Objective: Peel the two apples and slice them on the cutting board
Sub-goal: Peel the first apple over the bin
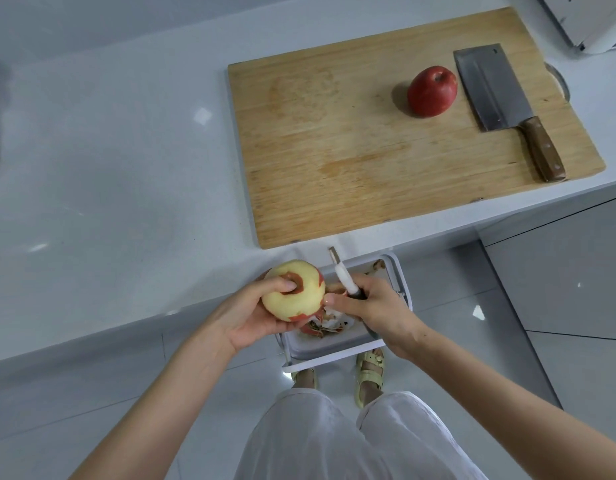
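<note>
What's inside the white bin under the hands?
Red and pale apple peels lie inside the white bin. The hands and the half-peeled apple cover much of it, so the rest can't be seen.

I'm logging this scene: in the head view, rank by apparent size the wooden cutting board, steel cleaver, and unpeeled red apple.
1. Wooden cutting board, by far the largest.
2. Steel cleaver with brown handle.
3. Unpeeled red apple, smallest.

Red, pale yellow, tan wood, white.

Deep red whole apple [432, 91]; peeled apple [294, 290] pale yellow with red patches; tan streaked cutting board [351, 150]; grey steel cleaver [486, 88], brown handle; white peeler [344, 277]; white speckled tabletop [119, 174]; white bin [400, 282]; yellow sandals [369, 374].
</note>
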